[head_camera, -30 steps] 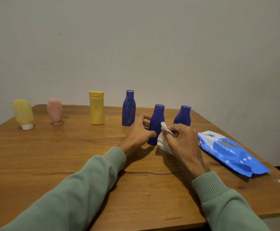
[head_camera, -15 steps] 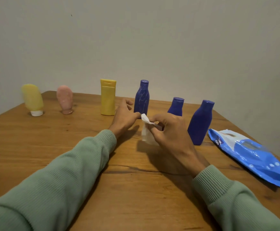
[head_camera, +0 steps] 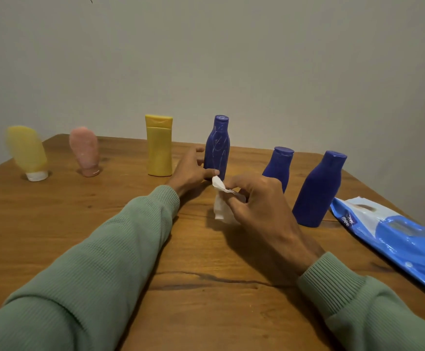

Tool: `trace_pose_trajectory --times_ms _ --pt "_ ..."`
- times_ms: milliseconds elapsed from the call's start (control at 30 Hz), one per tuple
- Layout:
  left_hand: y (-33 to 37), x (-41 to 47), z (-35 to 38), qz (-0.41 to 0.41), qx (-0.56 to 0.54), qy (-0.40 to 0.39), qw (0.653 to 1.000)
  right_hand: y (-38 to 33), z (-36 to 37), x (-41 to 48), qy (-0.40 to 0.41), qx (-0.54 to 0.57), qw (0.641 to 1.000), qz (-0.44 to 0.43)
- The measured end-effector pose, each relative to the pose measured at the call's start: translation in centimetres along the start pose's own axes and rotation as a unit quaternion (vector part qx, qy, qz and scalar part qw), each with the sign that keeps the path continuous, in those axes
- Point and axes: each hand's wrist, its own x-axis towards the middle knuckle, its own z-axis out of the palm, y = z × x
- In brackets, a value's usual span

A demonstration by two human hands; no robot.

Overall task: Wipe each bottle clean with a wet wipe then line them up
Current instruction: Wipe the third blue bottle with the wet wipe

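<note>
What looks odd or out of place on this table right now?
The tall blue bottle by the left hand has pale scratchy marks. The nearest blue bottle stands forward of the others, out of line.

Brown wooden table, plain pale wall behind it, blue plastic wipe pack lying flat at right

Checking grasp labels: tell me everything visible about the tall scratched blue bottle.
The tall blue bottle looks like dark blue plastic: slim waisted body, narrower neck, flat round matching cap, pale scratches across its front. It stands upright on the wooden table, beside the yellow bottle. The left hand grips its lower part, thumb in front, fingers behind. The wet wipe, pinched by the right hand, hangs just in front; contact unclear.
</note>
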Motion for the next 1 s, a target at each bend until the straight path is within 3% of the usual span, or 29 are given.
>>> trace_pose_trajectory --times_ms 467,733,1000 --pt "1.1 -1.5 0.4 0.038 0.007 -0.004 0.999 -0.4 -0.4 -0.8 -0.006 -0.003 1.000 -0.024" --pt "4.1 -5.4 -0.5 0.039 -0.062 -0.025 0.997 -0.2 -1.2 -0.9 0.070 -0.008 0.993 -0.096" --pt "7.0 -11.5 -1.7 0.020 -0.180 -0.040 0.983 -2.8 -2.8 -1.9 0.173 0.063 0.977 -0.109"
